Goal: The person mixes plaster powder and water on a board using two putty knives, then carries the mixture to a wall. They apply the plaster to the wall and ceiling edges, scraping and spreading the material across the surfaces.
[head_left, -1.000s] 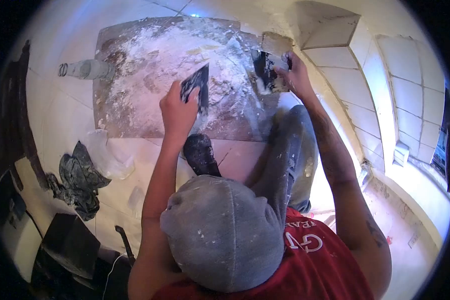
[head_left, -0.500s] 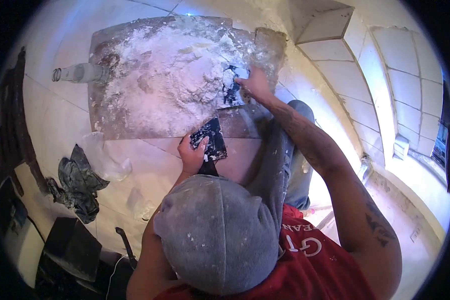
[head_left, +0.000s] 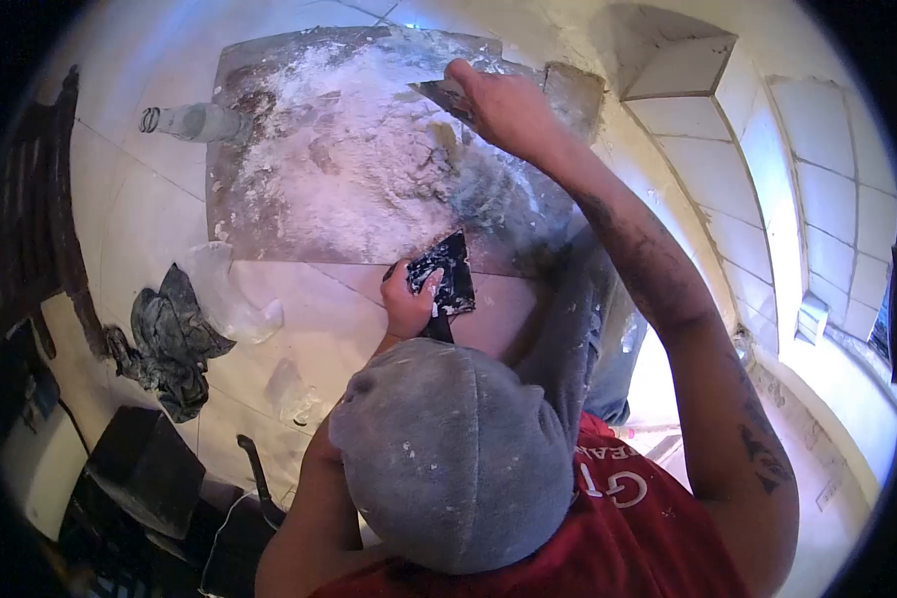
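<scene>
My left hand (head_left: 409,302) is closed around a wide black putty knife (head_left: 455,277) smeared with white, near the front edge of a board (head_left: 498,257). Farther off, my right hand (head_left: 508,108) grips a second putty knife (head_left: 443,98), raised over the far right part of the board with its blade pointing left. White powdery paste (head_left: 349,169) is spread across most of the board, lumpy toward the middle. My right hand hides most of that knife's handle.
A clear glass bottle (head_left: 194,123) lies at the board's left edge. On the tiled floor at left are a crumpled dark plastic bag (head_left: 174,334) and a clear plastic bag (head_left: 239,304). A tiled step (head_left: 708,179) runs along the right. A grey knit cap (head_left: 453,453) fills the lower middle.
My right hand has lifted its putty knife from the right side of the paste and moved it away toward the far edge. My left hand keeps its knife nearly still. The view has shifted slightly.
</scene>
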Available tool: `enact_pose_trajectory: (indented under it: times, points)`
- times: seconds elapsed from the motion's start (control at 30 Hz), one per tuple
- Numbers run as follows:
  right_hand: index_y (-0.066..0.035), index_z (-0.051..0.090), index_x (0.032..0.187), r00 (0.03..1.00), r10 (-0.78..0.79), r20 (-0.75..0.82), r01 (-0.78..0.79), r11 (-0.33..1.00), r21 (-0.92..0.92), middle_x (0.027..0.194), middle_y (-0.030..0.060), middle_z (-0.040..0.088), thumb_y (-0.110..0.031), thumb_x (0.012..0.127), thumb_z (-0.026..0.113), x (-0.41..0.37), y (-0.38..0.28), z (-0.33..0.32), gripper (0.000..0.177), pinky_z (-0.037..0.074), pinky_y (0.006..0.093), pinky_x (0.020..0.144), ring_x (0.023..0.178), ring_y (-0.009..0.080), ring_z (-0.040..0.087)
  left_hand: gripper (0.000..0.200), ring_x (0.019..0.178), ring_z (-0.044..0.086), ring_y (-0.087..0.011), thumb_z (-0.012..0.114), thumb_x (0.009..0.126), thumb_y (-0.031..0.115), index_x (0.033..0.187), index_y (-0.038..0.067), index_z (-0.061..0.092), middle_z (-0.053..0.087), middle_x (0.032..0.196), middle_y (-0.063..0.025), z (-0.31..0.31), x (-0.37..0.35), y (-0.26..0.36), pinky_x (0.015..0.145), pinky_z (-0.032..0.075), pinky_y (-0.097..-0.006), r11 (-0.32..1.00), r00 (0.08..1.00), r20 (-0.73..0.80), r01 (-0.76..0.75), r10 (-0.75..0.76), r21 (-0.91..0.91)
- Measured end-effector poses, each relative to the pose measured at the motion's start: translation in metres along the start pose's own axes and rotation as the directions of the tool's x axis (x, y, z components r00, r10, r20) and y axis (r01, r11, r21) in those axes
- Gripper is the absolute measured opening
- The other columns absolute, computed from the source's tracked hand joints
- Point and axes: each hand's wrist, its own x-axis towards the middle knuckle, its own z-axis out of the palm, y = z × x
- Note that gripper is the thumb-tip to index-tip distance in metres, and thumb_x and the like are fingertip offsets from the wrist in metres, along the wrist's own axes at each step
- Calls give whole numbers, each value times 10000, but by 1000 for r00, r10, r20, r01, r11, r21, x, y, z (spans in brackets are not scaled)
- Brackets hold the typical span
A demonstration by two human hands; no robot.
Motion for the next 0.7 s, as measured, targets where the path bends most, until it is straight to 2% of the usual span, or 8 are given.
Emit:
enact_pose_trajectory:
  times: [0.03,0.13,0.23,0.37,0.4,0.47,0.6,0.7]
  points:
    - [-69,425,1108,998,-28,51,29,999,-32,840,208,624,-48,802,527,1,-1,-1,324,489,480,682,817,386,614,207,573,573,-153,719,746,108,790,-7,552,617,661,-116,-1,-1,-2,563,467,-301,998,1000,-2,-16,16,53]
    - [-72,456,1082,993,-110,-49,108,994,-32,955,179,599,-30,797,513,-9,8,-3,294,496,460,700,857,373,607,215,573,600,-214,718,742,122,789,1,546,617,660,-133,-1,-1,1,571,473,-324,997,999,-10,-30,31,75]
    - [-78,489,1067,991,-112,73,112,994,5,1031,163,557,-29,796,505,-25,11,4,275,501,449,705,865,371,601,219,579,605,-243,718,741,131,784,7,543,616,661,-135,-1,-2,-2,581,476,-340,995,999,-13,-39,40,88]
    - [-47,507,1044,992,-118,33,103,951,292,1038,194,534,-34,810,523,-48,28,58,235,450,417,820,1000,377,529,218,588,604,-250,717,738,130,785,11,540,609,660,-136,-3,-1,-1,589,475,-350,983,1000,14,-30,28,181]
    - [-23,499,1056,993,-110,48,88,941,328,1056,195,530,53,747,509,-50,25,59,318,430,411,852,1046,372,501,220,589,603,-254,717,738,132,787,12,539,607,659,-136,-1,0,-7,588,474,-352,992,1000,2,-27,26,124]
    - [-42,514,1043,995,-82,53,61,948,311,1001,172,547,61,686,534,-46,23,61,372,437,433,839,1005,373,522,224,590,602,-262,718,736,136,790,13,539,604,656,-135,2,-3,-18,588,473,-356,1000,1000,-26,-11,12,14]
    - [-69,538,1023,993,-106,44,95,973,213,972,137,568,55,657,548,-35,16,17,387,442,444,820,979,350,553,232,599,608,-285,720,735,147,791,14,538,607,663,-138,1,-3,-7,592,476,-363,997,998,-32,-43,45,71]
    - [-42,579,977,976,-202,82,197,978,61,973,164,591,68,683,482,-35,7,8,328,446,413,811,939,342,573,229,606,614,-295,719,735,145,791,13,540,612,675,-143,0,-1,3,595,480,-365,988,996,-31,-74,79,133]
